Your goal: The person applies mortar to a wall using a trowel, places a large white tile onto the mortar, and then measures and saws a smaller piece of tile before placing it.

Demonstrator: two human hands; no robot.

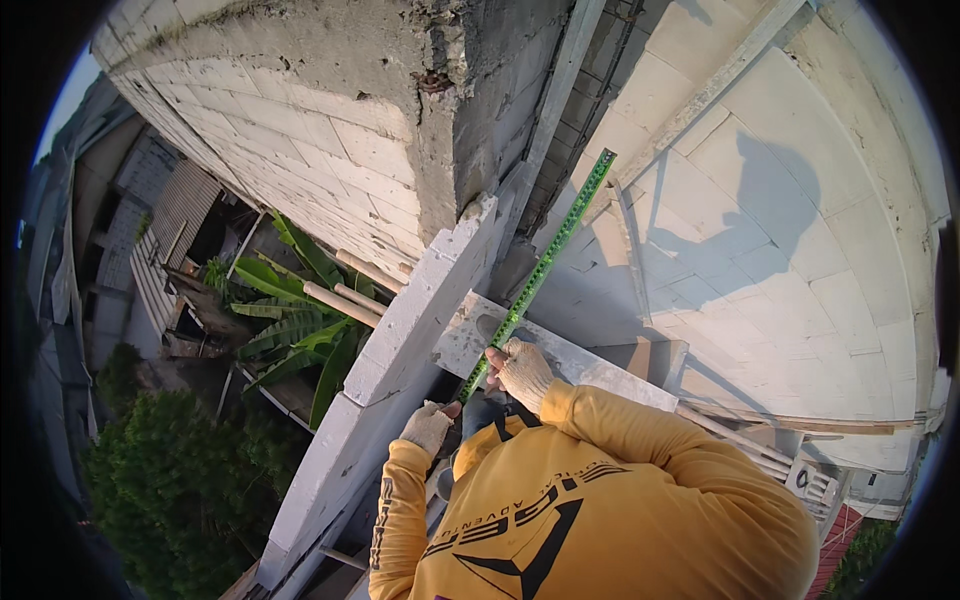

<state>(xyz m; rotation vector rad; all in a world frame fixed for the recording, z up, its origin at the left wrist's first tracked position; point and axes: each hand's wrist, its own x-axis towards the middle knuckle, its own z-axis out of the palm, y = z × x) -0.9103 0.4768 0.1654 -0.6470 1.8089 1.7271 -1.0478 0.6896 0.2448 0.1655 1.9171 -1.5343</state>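
1. Head view: green measuring strip [550, 252] slants away beside the white block wall [405, 330], across the pale board [620, 380].
2. Right grip [523, 374]: pinched on the strip. Left grip [430, 426]: at its lower end; closure can't be told.
3. Judged step: positioning the strip; next move calls for steady alignment.

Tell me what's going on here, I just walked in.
Someone in a yellow long-sleeved top is handling a long green measuring tape. The gloved right hand grips it, and the gloved left hand is at its near end. The tape slants away, up and to the right, beside a pale block wall.
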